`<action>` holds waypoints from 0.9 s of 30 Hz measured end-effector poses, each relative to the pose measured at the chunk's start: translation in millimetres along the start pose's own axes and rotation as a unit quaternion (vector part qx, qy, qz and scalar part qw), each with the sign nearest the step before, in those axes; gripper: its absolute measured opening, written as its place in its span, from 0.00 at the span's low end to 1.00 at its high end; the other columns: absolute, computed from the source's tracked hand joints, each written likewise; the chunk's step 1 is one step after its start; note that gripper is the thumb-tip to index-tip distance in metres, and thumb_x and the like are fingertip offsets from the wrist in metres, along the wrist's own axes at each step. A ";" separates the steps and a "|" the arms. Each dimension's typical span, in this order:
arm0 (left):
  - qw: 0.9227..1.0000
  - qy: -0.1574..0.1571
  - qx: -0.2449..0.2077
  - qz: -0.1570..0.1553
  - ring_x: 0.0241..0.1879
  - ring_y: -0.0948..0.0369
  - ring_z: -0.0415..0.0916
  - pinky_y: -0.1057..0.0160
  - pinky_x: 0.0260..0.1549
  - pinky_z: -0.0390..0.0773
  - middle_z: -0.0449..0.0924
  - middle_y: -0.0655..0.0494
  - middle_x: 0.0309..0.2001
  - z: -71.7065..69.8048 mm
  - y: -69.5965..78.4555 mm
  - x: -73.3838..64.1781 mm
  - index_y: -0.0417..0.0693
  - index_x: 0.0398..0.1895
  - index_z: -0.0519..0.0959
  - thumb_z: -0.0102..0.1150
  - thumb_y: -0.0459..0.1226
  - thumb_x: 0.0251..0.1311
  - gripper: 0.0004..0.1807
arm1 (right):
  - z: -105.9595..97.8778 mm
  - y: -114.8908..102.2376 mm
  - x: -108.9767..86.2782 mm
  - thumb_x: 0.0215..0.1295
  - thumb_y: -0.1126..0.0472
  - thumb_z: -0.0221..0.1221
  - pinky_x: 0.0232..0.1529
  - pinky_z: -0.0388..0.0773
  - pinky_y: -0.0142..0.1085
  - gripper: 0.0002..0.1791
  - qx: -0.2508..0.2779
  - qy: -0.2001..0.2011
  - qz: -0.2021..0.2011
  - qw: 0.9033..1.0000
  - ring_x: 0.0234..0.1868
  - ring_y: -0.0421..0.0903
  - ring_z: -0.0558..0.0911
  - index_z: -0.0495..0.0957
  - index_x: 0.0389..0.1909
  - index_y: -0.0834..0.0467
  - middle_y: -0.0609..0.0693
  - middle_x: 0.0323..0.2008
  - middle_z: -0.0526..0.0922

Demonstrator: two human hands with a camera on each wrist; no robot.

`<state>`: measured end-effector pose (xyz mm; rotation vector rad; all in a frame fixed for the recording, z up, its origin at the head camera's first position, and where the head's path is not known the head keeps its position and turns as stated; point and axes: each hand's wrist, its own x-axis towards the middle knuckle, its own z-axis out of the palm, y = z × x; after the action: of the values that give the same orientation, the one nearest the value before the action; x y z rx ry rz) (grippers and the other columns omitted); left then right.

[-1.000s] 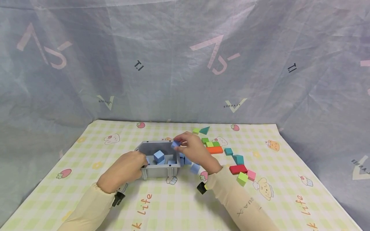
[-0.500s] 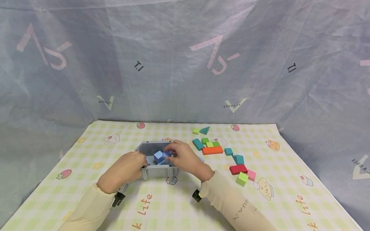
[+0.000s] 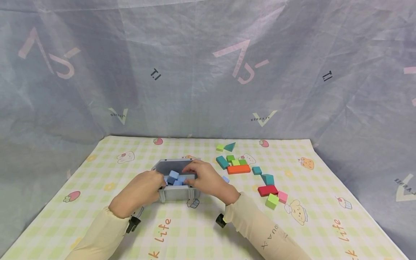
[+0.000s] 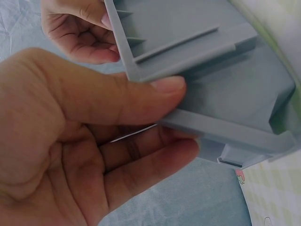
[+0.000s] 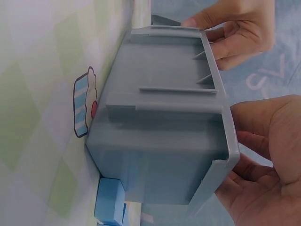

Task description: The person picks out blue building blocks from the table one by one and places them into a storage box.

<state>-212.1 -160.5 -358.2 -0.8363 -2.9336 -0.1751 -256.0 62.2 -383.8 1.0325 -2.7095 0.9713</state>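
Observation:
A grey plastic bin (image 3: 175, 195) stands on the table with several blue blocks (image 3: 173, 176) inside. My left hand (image 3: 142, 189) pinches the bin's left wall; in the left wrist view the thumb (image 4: 167, 87) lies on the inner or near side of the rim, fingers on the other. My right hand (image 3: 208, 179) reaches over the bin's right end, fingers and thumb apart above the blocks, with no block seen between them. In the right wrist view, the right hand (image 5: 270, 155) is at the bin's rim, partly hidden behind it.
Right of the bin, a blue block (image 5: 108, 201) lies against its outside. Farther right are scattered teal blocks (image 3: 222, 162), green blocks (image 3: 235, 163), an orange bar (image 3: 238, 169), a red block (image 3: 268, 190), a pink cube (image 3: 282, 196) and a lime cube (image 3: 272, 201).
My right hand has carried a blue block from over the right wall into the bin and let it go. The blocks inside have shifted. My left hand keeps its hold.

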 end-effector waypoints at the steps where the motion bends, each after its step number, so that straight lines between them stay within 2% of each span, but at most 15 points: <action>1: 1.000 0.001 0.002 0.000 0.19 0.64 0.54 0.65 0.21 0.56 0.54 0.63 0.16 -0.3 0.0 -0.2 0.54 0.13 0.72 0.57 0.18 0.43 0.20 | 0.0 0.1 0.2 0.61 0.61 0.68 0.46 0.78 0.35 0.15 -0.002 0.001 -0.001 1.000 0.47 0.50 0.81 0.83 0.49 0.56 0.48 0.47 0.81; 8: 1.000 0.009 0.011 0.012 0.19 0.63 0.56 0.64 0.22 0.59 0.55 0.63 0.16 -1.8 -0.4 -1.1 0.54 0.13 0.72 0.59 0.19 0.43 0.19 | 0.2 1.3 0.7 0.61 0.62 0.68 0.46 0.78 0.35 0.15 -0.003 0.004 -0.006 1.000 0.47 0.49 0.81 0.83 0.49 0.57 0.47 0.46 0.81; 16: 1.000 0.008 0.011 0.010 0.20 0.63 0.57 0.63 0.22 0.60 0.56 0.63 0.15 -1.7 -0.4 -0.9 0.54 0.12 0.71 0.58 0.19 0.44 0.20 | -2.3 0.8 -0.6 0.62 0.62 0.67 0.48 0.78 0.36 0.15 0.007 -0.007 -0.004 1.000 0.48 0.49 0.81 0.82 0.50 0.57 0.47 0.48 0.81; 23: 1.000 0.019 0.010 0.015 0.20 0.63 0.55 0.64 0.22 0.58 0.53 0.63 0.17 -0.9 -0.3 -1.8 0.55 0.11 0.70 0.56 0.18 0.42 0.21 | -12.5 0.0 -2.0 0.62 0.62 0.67 0.51 0.79 0.42 0.16 0.020 -0.012 0.007 1.000 0.50 0.51 0.82 0.82 0.52 0.57 0.51 0.49 0.82; 27: 1.000 0.022 0.007 0.016 0.20 0.63 0.54 0.64 0.22 0.57 0.52 0.63 0.17 -1.5 -0.6 -1.7 0.54 0.11 0.70 0.55 0.17 0.41 0.21 | -21.9 1.9 -2.0 0.62 0.63 0.67 0.53 0.78 0.44 0.17 0.027 0.000 0.012 1.000 0.51 0.51 0.81 0.82 0.52 0.57 0.49 0.50 0.82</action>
<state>-210.9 -162.0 -356.9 -0.8642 -2.8757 -0.1683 -258.7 77.4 -368.0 1.0113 -2.7168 1.0529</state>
